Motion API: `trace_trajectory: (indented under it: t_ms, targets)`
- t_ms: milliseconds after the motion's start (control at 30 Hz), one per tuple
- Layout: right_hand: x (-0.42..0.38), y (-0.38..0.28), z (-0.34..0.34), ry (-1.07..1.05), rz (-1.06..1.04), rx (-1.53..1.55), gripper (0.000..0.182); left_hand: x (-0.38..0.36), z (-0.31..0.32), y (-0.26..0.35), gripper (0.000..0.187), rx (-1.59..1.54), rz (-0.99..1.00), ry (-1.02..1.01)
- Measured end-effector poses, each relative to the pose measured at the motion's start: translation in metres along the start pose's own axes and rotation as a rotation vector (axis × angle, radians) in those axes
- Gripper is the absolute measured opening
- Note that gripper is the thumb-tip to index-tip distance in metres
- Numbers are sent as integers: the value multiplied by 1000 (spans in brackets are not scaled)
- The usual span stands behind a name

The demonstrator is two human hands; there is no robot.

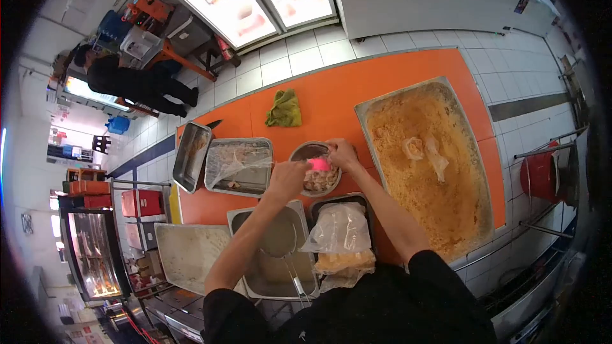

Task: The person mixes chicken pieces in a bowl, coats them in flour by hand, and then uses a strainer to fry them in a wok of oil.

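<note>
A round metal bowl with pale, chopped raw meat pieces stands on the orange table in front of me. My left hand is closed at the bowl's left side, with a clear plastic bag trailing from it over a metal tray. A bright pink flat piece sticks out by its fingers above the meat; I cannot tell what it is. My right hand has its fingers curled at the bowl's upper right rim.
A large crumb-filled tray lies right on the orange table. A green cloth, a narrow pan and a knife are farther off. Closer stand a liquid-filled pan with a strainer and a bagged tray. A person stands far left.
</note>
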State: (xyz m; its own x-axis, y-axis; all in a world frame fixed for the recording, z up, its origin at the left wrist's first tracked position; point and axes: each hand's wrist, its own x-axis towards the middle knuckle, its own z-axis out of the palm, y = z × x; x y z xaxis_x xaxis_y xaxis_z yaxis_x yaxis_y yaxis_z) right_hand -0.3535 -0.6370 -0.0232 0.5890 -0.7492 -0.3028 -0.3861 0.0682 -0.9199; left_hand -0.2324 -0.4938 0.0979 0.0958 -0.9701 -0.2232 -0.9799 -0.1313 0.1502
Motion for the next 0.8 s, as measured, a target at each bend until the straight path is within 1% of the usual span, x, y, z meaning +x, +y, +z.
trace_trajectory:
  t_ms: [33, 67, 100, 133, 167, 200, 233, 267, 300, 333, 367, 400, 433, 467, 533, 567, 633, 667, 700, 733, 767, 800]
  targets:
    - [14, 7, 8, -15, -77, -128, 27, -5, 0, 7, 23, 77, 25, 6]
    - [26, 14, 16, -32, -153, -256, 27, -5, 7, 15, 23, 82, 24, -3]
    - [36, 18, 24, -37, -149, -250, 27, -3, 19, 26, 19, 166, -4, -53]
    - [43, 19, 31, -54, -218, -314, 25, -2, 31, 32, 16, 247, -35, -103]
    - [46, 20, 36, -70, -292, -383, 24, 2, 44, 31, 16, 243, -42, -105]
    - [46, 19, 34, -70, -297, -391, 24, 12, 59, 28, 15, 245, -68, -31]
    - [44, 17, 32, 14, -318, -380, 21, 21, 60, 28, 13, 246, -94, 43]
    - [34, 19, 33, 88, -333, -364, 21, 19, 59, 21, 13, 238, -103, 38]
    - [19, 19, 31, 82, -333, -365, 21, 15, 43, 9, 14, 117, -126, 72]
    - [2, 15, 21, 81, -208, -253, 21, 13, 26, -1, 14, -1, -140, 112]
    - [-11, 13, 13, 86, -84, -142, 23, 8, 7, -2, 14, 0, -130, 117]
    - [-26, 15, 11, 100, -77, -137, 23, -3, -11, 0, 19, -20, -228, 90]
    - [-45, 22, 14, 215, -87, -73, 23, -11, -17, 3, 24, -39, -328, 49]
    - [-61, 27, 18, 322, -93, -12, 24, -14, -8, 6, 24, -40, -322, 27]
    - [-71, 25, 23, 315, -57, 31, 23, -18, 17, 8, 29, 47, -363, -66]
    - [-75, 21, 29, 309, -37, 73, 23, -22, 30, 5, 29, 52, -379, -70]
    - [-66, 14, 27, 290, -81, 91, 22, -13, 35, 7, 14, -34, -229, 138]
    - [-66, 14, 23, 279, -103, 102, 21, -17, 36, 6, 14, -35, -219, 135]
    - [-64, 13, 17, 292, -98, 100, 21, -20, 12, 16, 13, -54, -264, 131]
    - [-59, 11, 12, 243, -55, 41, 20, -20, 0, 21, 12, -71, -311, 127]
    - [-55, 7, 10, 185, -13, -15, 20, -17, 13, 21, 12, -71, -309, 124]
    - [-47, 6, 10, 175, -11, -14, 20, -15, 36, 20, 13, -18, -282, 103]
